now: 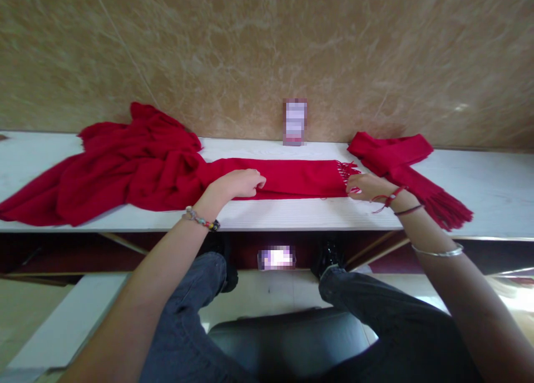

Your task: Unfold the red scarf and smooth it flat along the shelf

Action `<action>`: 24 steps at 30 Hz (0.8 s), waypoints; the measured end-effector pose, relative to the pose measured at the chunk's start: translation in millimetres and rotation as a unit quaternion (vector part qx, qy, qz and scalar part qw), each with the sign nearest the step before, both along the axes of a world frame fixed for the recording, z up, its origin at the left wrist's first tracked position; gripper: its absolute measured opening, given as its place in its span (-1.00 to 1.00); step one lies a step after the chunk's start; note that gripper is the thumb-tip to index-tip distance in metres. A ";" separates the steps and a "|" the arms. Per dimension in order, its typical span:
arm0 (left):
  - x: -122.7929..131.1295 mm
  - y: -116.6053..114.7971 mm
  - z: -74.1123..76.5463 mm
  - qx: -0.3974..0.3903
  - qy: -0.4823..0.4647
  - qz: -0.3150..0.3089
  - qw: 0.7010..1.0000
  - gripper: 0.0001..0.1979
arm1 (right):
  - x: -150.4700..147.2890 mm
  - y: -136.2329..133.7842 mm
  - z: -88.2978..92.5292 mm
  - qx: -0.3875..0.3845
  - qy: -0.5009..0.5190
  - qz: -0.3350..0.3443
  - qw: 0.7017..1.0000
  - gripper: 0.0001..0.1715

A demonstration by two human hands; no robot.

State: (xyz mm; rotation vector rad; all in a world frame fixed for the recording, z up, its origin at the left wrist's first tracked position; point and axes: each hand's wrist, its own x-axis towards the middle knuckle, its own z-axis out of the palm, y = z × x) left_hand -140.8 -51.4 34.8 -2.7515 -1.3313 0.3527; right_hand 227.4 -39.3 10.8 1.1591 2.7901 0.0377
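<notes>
The left hand [240, 184] pins the scarf [300, 177] to the counter [292, 213], grip closed on cloth. The right hand [367, 187] pinches its fringed end, so it lies flat.

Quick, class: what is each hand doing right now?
Left hand: fingers curled on the scarf, grip cannot be told.
Right hand: shut on the scarf's fringed end.

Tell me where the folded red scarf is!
In the head view, the folded red scarf lies on the right side of the white table, just behind the right hand.
</notes>
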 end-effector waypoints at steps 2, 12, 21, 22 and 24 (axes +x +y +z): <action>2.6 -3.0 1.7 -0.014 0.016 0.010 1.000 -0.78 | -2.1 1.1 -1.6 0.013 -0.006 0.010 1.000 -0.70; 33.9 1.9 2.2 0.043 -0.020 -0.016 0.999 -0.73 | -14.6 1.5 -7.0 0.001 0.013 -0.048 0.999 -0.73; 123.6 4.6 -30.6 -0.061 -0.121 -0.067 0.988 -0.56 | 7.3 12.6 -20.8 -0.004 0.044 -0.059 0.997 -0.47; 129.4 4.1 -30.1 -0.092 -0.115 -0.046 0.988 -0.53 | 10.2 14.0 -24.0 0.002 0.046 -0.068 0.997 -0.43; 136.0 4.5 -28.6 -0.141 -0.105 0.001 0.984 -0.50 | 14.5 15.4 -29.6 0.014 0.049 -0.078 0.996 -0.38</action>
